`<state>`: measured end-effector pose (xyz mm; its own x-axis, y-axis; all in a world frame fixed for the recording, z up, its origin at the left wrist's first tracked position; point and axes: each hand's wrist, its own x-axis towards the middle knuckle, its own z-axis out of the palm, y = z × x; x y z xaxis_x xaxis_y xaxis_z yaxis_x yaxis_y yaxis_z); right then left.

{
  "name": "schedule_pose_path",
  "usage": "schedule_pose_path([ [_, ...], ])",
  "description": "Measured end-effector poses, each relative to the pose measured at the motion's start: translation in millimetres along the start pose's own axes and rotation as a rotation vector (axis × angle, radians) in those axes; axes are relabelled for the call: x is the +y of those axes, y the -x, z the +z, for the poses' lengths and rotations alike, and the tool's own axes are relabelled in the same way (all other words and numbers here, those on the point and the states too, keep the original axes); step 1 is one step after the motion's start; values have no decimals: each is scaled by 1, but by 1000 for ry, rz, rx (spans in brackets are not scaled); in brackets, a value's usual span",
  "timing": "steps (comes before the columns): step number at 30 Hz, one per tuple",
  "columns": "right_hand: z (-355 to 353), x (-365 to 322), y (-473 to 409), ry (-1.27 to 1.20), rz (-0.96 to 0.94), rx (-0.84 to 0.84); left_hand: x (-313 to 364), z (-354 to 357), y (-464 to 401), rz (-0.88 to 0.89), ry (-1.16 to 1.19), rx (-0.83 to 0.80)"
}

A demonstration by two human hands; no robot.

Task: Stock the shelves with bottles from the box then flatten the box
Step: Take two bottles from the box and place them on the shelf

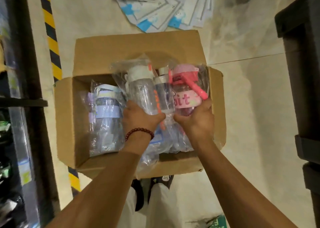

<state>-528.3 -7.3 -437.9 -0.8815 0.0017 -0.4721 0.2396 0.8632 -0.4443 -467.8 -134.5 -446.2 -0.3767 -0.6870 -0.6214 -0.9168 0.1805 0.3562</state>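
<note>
left hand (138, 118) grips white-cap bottle (141, 90) | right hand (196, 117) grips pink bottle (186, 92) | both over open box (86, 123) | blue bottle (106, 116) inside | shelf (20, 106) left, striped tape (52, 42) alongside, papers (161, 5) beyond

Both forearms are bare; no sleeves are seen. A dark red beaded bracelet (139, 132) is worn on the left wrist. Pale, off-white trousers (155, 207) are worn, with dark footwear (164, 178) bearing a small white motif.
</note>
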Motion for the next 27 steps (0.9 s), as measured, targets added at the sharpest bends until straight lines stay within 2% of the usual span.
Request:
schedule_pose_path([
  [5,-12,-5,12,-199,50,-30,-5,-21,6,18,250,-80],
  [11,-62,-45,68,-311,-12,-51,-12,-106,51,128,485,-99],
  [17,-133,-138,130,-453,-177,-183,6,-235,107,204,632,1],
  [21,-180,-213,169,-447,-328,-146,15,-329,146,305,787,56],
  [27,-232,-298,226,-515,-500,-212,12,-445,199,462,877,159],
])
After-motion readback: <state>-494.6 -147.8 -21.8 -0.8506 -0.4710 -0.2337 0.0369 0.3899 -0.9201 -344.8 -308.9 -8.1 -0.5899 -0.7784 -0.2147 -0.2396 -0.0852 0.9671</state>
